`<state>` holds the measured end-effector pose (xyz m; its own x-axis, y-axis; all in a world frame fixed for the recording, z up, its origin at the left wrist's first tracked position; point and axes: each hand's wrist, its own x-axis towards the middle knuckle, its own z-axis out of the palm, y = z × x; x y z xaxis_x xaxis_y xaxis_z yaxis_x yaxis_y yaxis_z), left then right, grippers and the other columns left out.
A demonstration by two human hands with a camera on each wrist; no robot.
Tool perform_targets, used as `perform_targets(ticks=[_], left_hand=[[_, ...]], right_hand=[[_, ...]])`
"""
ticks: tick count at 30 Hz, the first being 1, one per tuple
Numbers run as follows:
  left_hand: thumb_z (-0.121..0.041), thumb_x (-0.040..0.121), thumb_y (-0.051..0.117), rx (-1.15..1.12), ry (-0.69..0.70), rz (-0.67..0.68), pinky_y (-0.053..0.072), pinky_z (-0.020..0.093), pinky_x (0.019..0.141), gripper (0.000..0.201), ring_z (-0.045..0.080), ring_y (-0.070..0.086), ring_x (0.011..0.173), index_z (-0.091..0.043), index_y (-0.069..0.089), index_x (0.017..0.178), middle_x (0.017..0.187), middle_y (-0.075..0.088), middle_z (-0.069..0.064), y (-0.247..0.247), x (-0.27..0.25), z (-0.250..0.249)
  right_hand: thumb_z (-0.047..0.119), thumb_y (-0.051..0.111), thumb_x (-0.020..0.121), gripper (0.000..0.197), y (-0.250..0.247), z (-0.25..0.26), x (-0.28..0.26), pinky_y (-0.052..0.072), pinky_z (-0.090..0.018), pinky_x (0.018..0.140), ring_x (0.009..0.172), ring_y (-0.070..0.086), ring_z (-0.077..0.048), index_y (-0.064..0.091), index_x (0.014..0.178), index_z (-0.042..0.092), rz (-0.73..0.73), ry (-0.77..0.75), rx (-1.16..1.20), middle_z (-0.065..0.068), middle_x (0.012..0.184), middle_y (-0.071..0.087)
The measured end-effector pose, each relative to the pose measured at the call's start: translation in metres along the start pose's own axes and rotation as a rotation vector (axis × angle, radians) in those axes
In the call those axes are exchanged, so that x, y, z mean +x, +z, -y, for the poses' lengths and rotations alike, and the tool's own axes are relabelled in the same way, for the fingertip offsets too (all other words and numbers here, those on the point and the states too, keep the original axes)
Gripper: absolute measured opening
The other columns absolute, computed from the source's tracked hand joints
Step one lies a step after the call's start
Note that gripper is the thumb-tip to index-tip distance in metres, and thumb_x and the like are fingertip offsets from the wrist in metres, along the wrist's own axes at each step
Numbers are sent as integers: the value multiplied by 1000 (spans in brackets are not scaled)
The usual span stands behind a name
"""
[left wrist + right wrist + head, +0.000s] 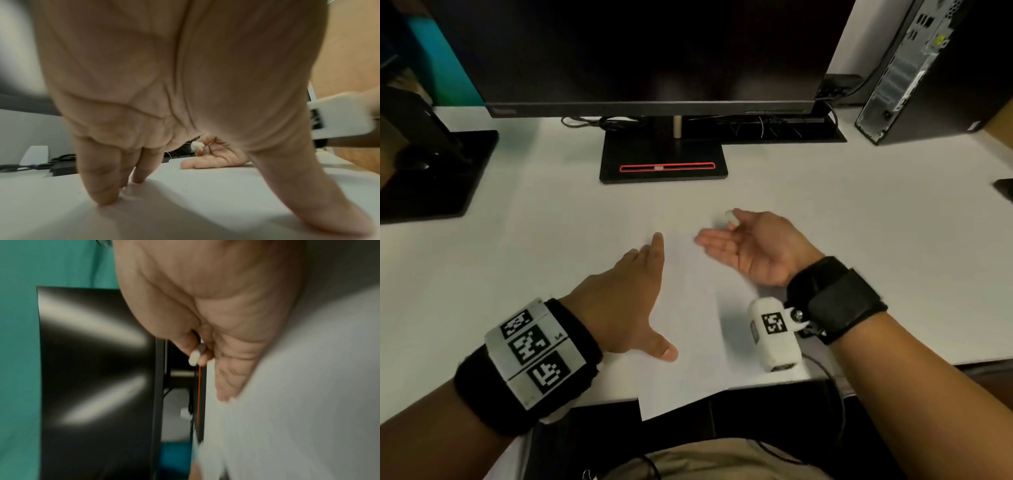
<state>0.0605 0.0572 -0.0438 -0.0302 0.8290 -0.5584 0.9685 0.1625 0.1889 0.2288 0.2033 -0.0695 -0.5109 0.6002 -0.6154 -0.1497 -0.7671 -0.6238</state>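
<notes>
The left hand (626, 301) presses, fingers straight, on a white sheet (688, 387) in front of the monitor base (663, 161). Nearer that base, the right hand (753, 246) pinches a small white piece (730, 216), perhaps an eraser, between thumb and forefinger.

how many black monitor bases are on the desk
2. The red-striped base sits centre, under the monitor; the left base is at the left edge. Others may be out of view.
</notes>
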Motion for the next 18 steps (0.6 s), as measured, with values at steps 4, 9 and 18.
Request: perform_targets(ticks=[4,9,18], left_hand=[[-68,63,79,2,13,6,26,47,119,153,19,-8,152,-16,-38,146,165,-13,2,-2,-2,0],[-68,61,81,-1,6,0,28,46,118,155,20,-6,152,-17,-39,145,166,-9,6,-2,0,0],[-70,64,78,21,8,24,25,46,119,152,18,-9,152,-15,-37,147,165,-13,4,-4,-3,0]], right_hand=[[16,44,105,27,-24,31,-1,57,-38,92,84,65,-29,54,81,8,-325,-438,261,-21,102,61],[23,44,107,29,19,-22,-20,58,-41,95,94,71,-34,58,89,4,-9,-130,39,-24,104,68],[18,42,106,23,-16,26,13,58,-37,82,82,68,-31,54,90,8,-270,-342,135,-27,110,61]])
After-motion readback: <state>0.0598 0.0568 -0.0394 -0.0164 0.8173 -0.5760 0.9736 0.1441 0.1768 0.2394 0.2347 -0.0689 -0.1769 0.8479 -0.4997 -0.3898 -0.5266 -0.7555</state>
